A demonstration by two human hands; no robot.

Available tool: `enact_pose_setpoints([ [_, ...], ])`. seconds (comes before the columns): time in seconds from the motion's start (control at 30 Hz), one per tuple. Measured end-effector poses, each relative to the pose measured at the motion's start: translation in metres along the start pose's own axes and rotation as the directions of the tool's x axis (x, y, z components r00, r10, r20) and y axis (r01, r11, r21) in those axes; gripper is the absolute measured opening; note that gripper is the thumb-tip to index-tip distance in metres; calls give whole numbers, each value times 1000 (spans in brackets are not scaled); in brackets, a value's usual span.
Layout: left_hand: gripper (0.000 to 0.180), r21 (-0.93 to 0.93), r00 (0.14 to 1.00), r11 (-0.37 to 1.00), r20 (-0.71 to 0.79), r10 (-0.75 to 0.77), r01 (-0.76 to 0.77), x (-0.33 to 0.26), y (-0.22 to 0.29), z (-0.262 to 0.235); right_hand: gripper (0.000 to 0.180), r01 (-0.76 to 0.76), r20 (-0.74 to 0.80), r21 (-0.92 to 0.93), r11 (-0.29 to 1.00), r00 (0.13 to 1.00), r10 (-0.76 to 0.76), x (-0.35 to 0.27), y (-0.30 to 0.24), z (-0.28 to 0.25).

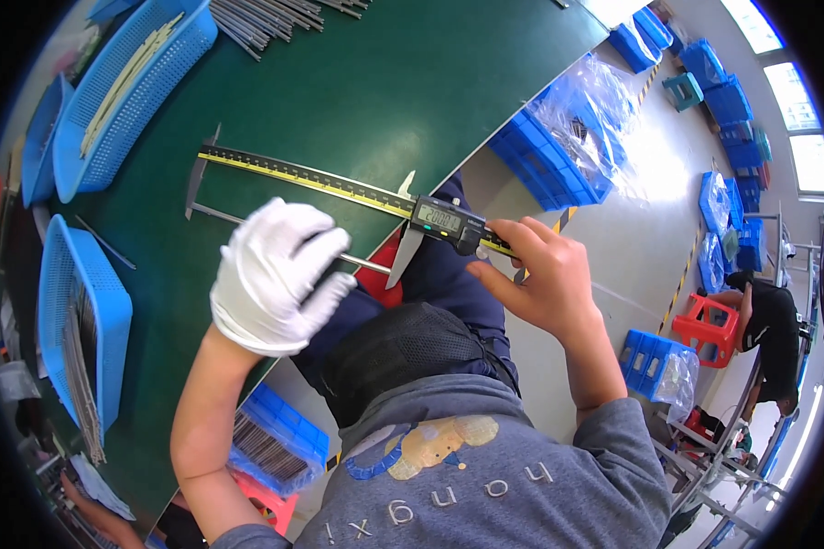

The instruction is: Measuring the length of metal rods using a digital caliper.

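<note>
Person measures a thin metal rod (220,216) with a long digital caliper (339,188) on a green table (412,82).
Gloved left hand (279,274) grips the rod; bare right hand (545,274) pinches the slider; keep rod square between both jaws.

The single head view looks steeply down from above the person's chest, close to the hands at frame centre. The green worktop (357,82) fills the upper left (its edges bow near the rim), and the floor (632,247) falls away at right.

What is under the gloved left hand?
The gloved left hand grips a thin metal rod set between the jaws of the digital caliper. The rod's middle is covered; green table lies beneath.
</note>
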State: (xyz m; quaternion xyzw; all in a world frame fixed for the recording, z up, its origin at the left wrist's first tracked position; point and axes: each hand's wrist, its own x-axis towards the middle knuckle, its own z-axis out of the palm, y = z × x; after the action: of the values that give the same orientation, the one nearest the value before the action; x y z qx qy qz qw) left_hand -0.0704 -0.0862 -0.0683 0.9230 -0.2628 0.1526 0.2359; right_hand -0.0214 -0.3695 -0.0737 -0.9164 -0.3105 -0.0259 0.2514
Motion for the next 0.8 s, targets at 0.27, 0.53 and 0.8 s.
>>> enact_pose_setpoints([
  [0.27,13,103,989,991,124,76,-89,-11,23,18,30,33,-7,-15,999,999,-33,16,0,0],
  [0.53,37,563,992,825,-75,99,-40,49,-42,-79,28,23,-37,30,999,999,-22,14,14,9],
  [0.8,34,211,503,460,-253,-826,862,46,-239,-93,34,-13,-16,11,1000,1000,13,13,11,7],
])
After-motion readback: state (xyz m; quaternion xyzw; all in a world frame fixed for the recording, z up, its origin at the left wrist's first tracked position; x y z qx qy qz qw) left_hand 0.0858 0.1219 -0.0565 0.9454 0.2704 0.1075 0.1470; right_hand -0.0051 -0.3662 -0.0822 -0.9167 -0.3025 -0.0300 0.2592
